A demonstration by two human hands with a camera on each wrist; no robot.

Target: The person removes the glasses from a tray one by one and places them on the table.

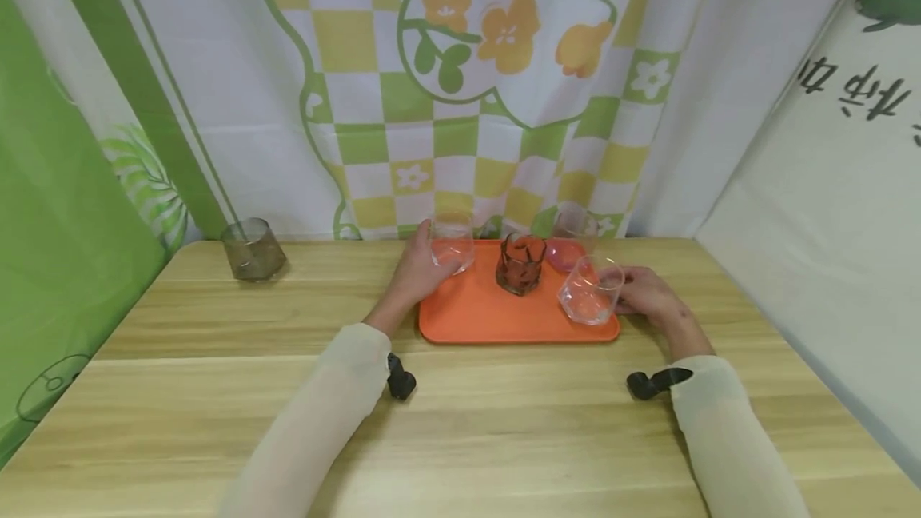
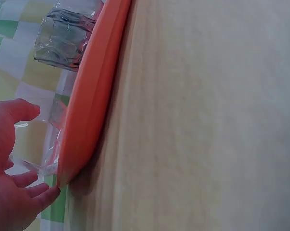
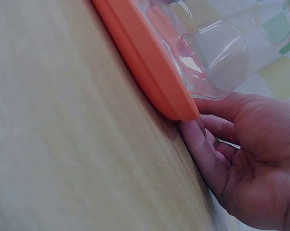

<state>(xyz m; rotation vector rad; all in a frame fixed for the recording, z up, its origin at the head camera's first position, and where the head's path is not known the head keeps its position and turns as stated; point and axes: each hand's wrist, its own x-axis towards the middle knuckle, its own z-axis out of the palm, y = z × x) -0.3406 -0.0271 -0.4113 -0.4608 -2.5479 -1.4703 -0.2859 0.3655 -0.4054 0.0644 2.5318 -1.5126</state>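
Note:
In the head view my left hand [image 1: 417, 266] holds a clear glass [image 1: 452, 242] at the back left of an orange tray [image 1: 475, 322]. Its thumb crosses the front of the glass, and a fingertip meets the tray's edge in the left wrist view. At the tray's right end my right hand [image 1: 651, 294] pinches the rim, with fingers above and below it in the right wrist view. Just over those fingers stands another clear glass [image 3: 222, 53]. A dark faceted glass [image 1: 521, 266] is mid-tray. Behind, a clear glass with a pink base [image 1: 567, 254] stands partly hidden.
A smoky grey glass [image 1: 253, 250] stands alone at the table's back left. The wooden table [image 1: 504, 438] meets a patterned curtain [image 1: 460, 134] at the back. White cloth [image 1: 827, 206] hangs at the right, green cloth [image 1: 72, 182] at the left.

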